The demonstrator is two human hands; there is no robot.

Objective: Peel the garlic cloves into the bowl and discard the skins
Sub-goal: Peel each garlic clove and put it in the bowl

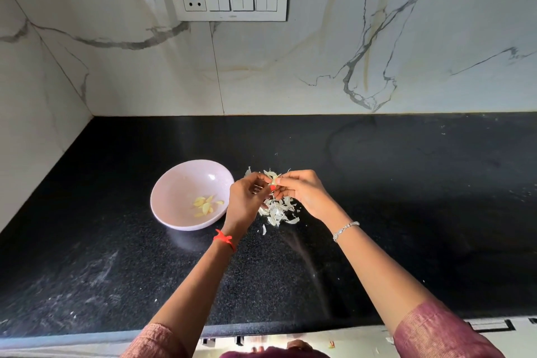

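Left grip (245, 197) and right grip (302, 192) are meeting fingertip to fingertip just right of the bowl (180, 183). Both are pinching one garlic clove (273, 180), which is hanging in the air between them, above the skins (277, 212).

We are reading the step in hand as stripping this clove. Notes for doing it well:
- We are wanting one grip steadying the clove while the other's thumbnail is catching a loose edge and drawing it along the length, not across.
- We are working over the heap, so flakes are falling there and not among the peeled cloves (207, 206).
- We are squeezing lightly, since the clove looks small and may slip or bruise.
- Only the bare clove should be going left to the bowl.

The clove is showing cream-white, with a papery flap curling up from it. We cannot tell how much skin is clinging to it, as fingers are covering most of it. The bowl is pale pink, with a small cluster of yellowish cloves lying at its bottom. The skins are lying as thin white flakes heaped on the black speckled tabletop (377, 212), with a few strays around them.
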